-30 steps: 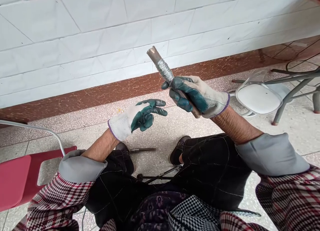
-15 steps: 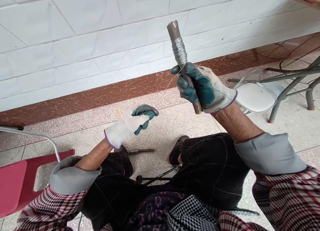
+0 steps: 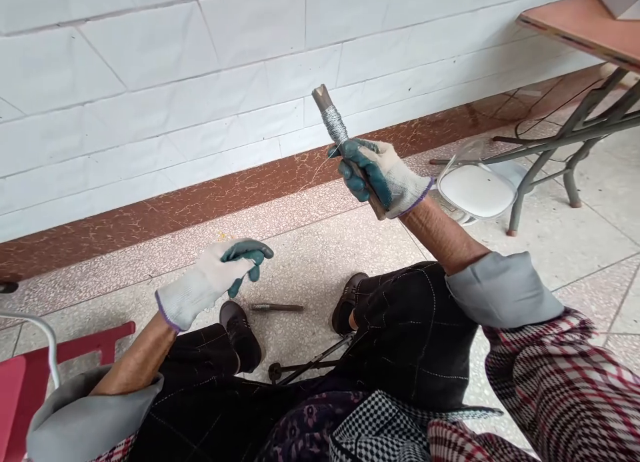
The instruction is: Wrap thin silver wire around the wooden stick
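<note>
My right hand [image 3: 383,177], in a white and green glove, grips a short brown stick [image 3: 325,102] wound with thin grey wire [image 3: 334,125], held up and tilted left. A fine strand of wire [image 3: 320,170] runs down-left from the winding toward my left hand [image 3: 220,275]. That gloved hand is low at the left with its fingers pinched together, apparently on the strand, which is too thin to follow all the way. Both hands are apart, above my knees in dark trousers.
A metal rod [image 3: 277,307] lies on the speckled floor between my shoes. A red stool [image 3: 30,375] stands at the left edge. A white stool seat [image 3: 475,190] and a folding table [image 3: 575,29] with grey legs stand right. A white tiled wall runs behind.
My left hand has dropped down and to the left, closing its fingers. The right hand swung the wire-wound stick up and then back down a little, while the camera view shifted right.
</note>
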{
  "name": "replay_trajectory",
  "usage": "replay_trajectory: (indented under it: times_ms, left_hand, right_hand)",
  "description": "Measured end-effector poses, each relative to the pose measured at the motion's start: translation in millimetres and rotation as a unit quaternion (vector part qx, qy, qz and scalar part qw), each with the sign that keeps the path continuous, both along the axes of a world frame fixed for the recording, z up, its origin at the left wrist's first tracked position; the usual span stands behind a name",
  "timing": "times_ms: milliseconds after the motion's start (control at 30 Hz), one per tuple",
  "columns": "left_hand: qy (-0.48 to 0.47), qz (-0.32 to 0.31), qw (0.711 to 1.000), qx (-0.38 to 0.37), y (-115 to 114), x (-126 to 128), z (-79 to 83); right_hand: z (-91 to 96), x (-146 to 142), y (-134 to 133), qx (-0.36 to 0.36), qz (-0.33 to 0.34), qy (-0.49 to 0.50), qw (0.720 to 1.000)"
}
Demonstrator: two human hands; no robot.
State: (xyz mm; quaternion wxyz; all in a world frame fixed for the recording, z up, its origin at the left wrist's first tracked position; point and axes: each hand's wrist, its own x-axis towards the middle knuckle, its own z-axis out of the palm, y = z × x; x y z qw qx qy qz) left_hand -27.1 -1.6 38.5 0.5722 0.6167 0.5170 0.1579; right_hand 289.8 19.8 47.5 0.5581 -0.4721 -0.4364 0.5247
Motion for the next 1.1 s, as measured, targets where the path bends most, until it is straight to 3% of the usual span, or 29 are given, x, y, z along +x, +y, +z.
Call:
replay_trajectory:
  times_ms: [167,267,500,700,1100]
  left_hand:
    - [-0.068,-0.089,0.992,-0.053,12.4,8.1,-21.6]
    - [-0.104,-0.106,0.987,-0.060,14.4,24.3,-14.2]
    - [-0.166,-0.019,0.986,0.027,8.0,51.6,15.9]
    - [-0.235,-0.011,0.972,0.022,5.7,51.2,17.6]
    - [-0.224,-0.055,0.973,-0.018,5.3,45.7,18.1]
  right_hand:
    - [18.0,-23.9,-15.7,0.020,0.085,0.030,0.996]
    - [22.6,-34.7,-19.0,0.017,0.107,0.033,0.994]
    - [26.3,-49.7,-26.5,0.021,0.129,0.023,0.991]
    - [22.4,-51.9,-27.2,0.021,0.141,0.033,0.989]
    - [27.7,-57.8,-32.1,0.000,0.140,-0.010,0.990]
